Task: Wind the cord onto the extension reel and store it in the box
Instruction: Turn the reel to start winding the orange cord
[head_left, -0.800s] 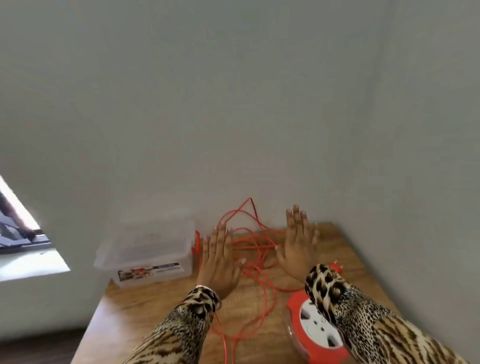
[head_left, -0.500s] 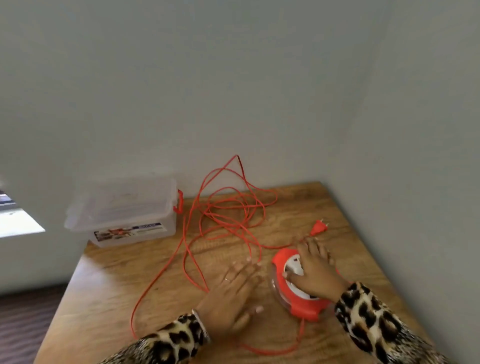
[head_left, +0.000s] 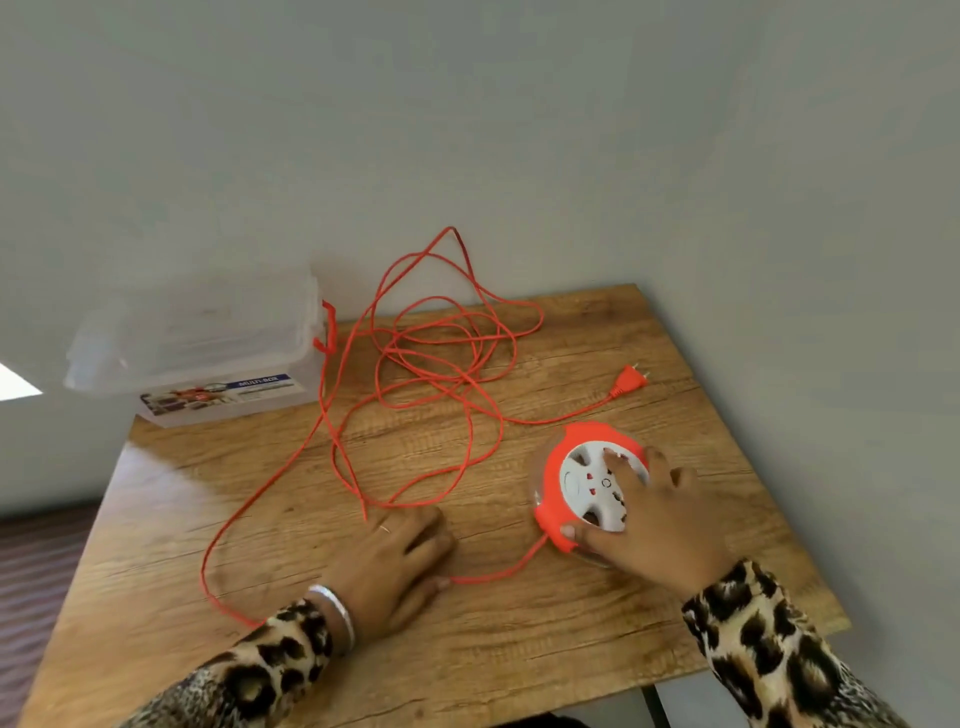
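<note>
An orange extension reel (head_left: 550, 499) with a white socket face lies flat on the wooden table (head_left: 519, 654), right of centre. My right hand (head_left: 665, 525) rests on top of it, fingers stretched over the white face and thumb against the near rim. Loose orange cord (head_left: 441, 358) sprawls in tangled loops across the far middle of the table, and its plug (head_left: 631, 378) lies beyond the reel. One strand runs from the reel under my left hand (head_left: 395, 566), which lies palm down on the table. A clear lidded box (head_left: 208, 353) stands at the far left.
Grey walls close off the table at the back and on the right. The box has an orange latch (head_left: 324, 327) on its right end and overhangs the table's left edge. Dark floor (head_left: 31, 561) shows to the left. A cord loop climbs the back wall.
Both hands have drawn back from the far cord tangle toward me. My right hand has settled on the reel and my left hand has come down over the strand leaving it.
</note>
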